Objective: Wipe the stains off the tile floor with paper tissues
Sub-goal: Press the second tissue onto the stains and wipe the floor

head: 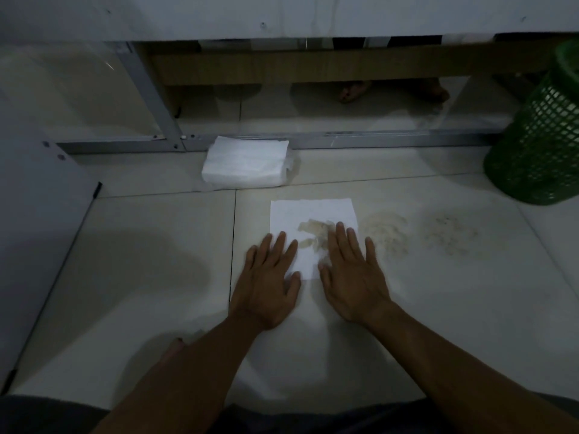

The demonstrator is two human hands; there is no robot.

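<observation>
A flat white paper tissue sheet (308, 220) lies on the pale glossy tile floor (438, 308), just right of a dark grout line (233, 245), and brownish wet patches have already soaked through its middle. The left hand (268, 283) rests flat on the sheet's near left part and the right hand (352, 277) on its near right part; the fingers (341, 242) of both are straight and spread, pressing down and grasping nothing. Two faint brownish smeared stains (387, 233) and (451, 234) remain on the bare tile to the right of the sheet, the nearer one just beside its right edge. Judgement: the step in hand is blotting and wiping. It would be done best with even palm pressure and short strokes, turning to the dry far half of the sheet once the centre is saturated, since thin wet tissue is likely to tear or smear the soil. A fresh sheet is available from the white stack of folded paper tissues (247, 166) lying against the grey metal floor rail (376, 140) beyond. Open floor extends rightward across both stains; travel there is bounded by the green plastic mesh wastebasket (532, 145), well apart from the hands. To the left stands a white panel (40, 208), and ahead the rail and a clear panel close the area.
</observation>
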